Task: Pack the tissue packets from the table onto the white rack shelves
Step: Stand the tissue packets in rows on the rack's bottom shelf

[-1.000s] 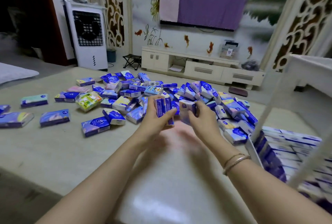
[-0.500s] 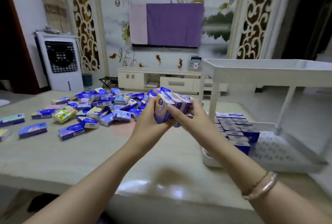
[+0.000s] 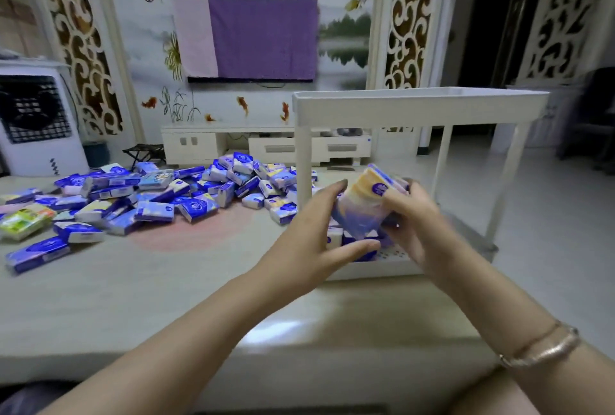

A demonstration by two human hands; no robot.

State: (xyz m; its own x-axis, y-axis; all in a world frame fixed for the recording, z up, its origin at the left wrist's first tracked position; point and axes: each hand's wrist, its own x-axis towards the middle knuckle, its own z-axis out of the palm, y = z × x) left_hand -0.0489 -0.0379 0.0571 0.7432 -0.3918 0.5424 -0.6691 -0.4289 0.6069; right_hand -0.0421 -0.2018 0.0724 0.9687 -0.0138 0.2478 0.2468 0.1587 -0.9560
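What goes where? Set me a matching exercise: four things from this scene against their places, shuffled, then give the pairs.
Things:
1. stack of packets
2. loose pile of packets
3. bracelet
4. purple cloth

Places:
A. hung on the far wall
B. on the right wrist
C. spread over the table, left of the white rack
D. held between the left hand and the right hand, at the rack's lower shelf

Pairs: 1-D, 2-C, 3-B, 4-A
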